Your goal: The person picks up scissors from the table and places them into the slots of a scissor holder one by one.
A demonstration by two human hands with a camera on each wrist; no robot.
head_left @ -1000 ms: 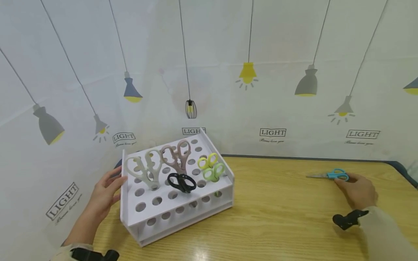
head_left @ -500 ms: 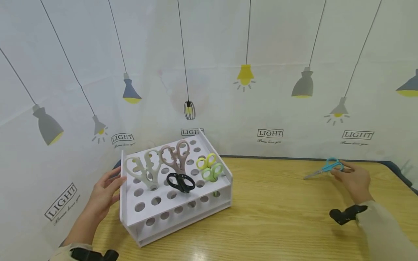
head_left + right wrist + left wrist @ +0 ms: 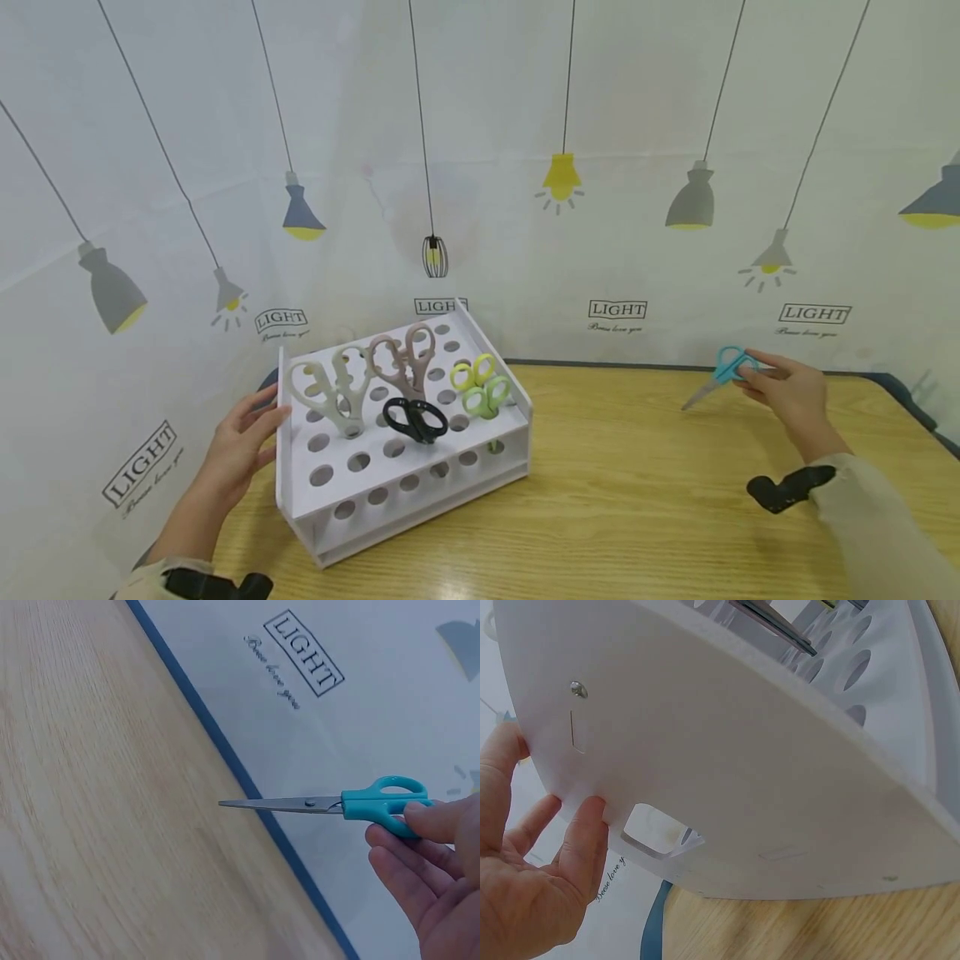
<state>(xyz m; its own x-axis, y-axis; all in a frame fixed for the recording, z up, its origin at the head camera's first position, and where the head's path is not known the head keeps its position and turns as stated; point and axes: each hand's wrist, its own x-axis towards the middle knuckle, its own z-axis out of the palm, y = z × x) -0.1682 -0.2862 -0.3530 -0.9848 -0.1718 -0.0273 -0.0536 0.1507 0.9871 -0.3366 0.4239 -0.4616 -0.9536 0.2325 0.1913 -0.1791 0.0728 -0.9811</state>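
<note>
A white rack (image 3: 420, 515) with round holes stands on the left of the table, and scissors sit handles-up in its holes. Among them are pale grey-green scissors (image 3: 358, 408), brownish-pink scissors (image 3: 415, 379), black scissors (image 3: 417, 419), yellow scissors (image 3: 474, 373) and green scissors (image 3: 489, 398). My left hand (image 3: 232, 450) touches the rack's left side panel (image 3: 705, 750) with its fingertips, the fingers spread. On the right, my right hand (image 3: 791, 400) pinches blue scissors (image 3: 367, 804) by the handle loops between thumb and fingers. Their blades are together, pointing down and left in the head view.
A wooden table (image 3: 600, 500) with a dark edge lies under everything. Behind it hangs a pale backdrop (image 3: 510, 208) printed with lamps. A black strap device (image 3: 791, 489) is worn on the right wrist, and another (image 3: 217, 585) on the left.
My right hand has raised the blue scissors and moved them left, and their blades have swung from level to slanting downward. The left hand and the rack have stayed put.
</note>
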